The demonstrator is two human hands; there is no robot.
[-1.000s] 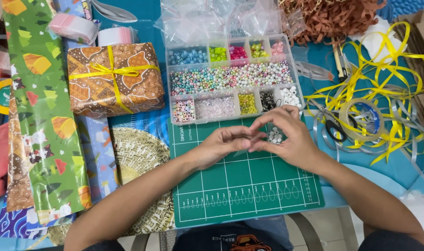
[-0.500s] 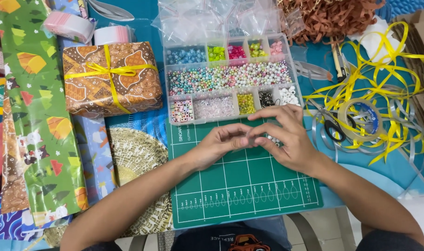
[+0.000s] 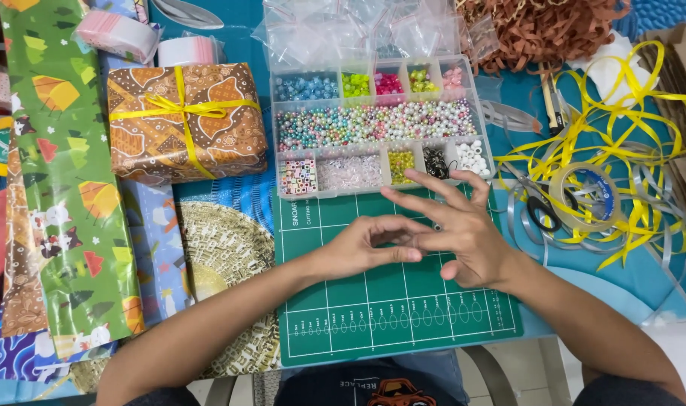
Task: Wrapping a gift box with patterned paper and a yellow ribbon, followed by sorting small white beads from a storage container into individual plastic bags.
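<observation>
Bead organiser (image 3: 373,124), clear and many-celled, lies at the far edge of our green cutting mat (image 3: 403,301), just beyond our fingertips. Our left hand (image 3: 362,248) pinches thumb to fingers; whether it has hold of something tiny we cannot tell. Our right hand (image 3: 463,229) is spread open, empty, touching the left. We judge that working low over the mat would catch dropped beads.
</observation>
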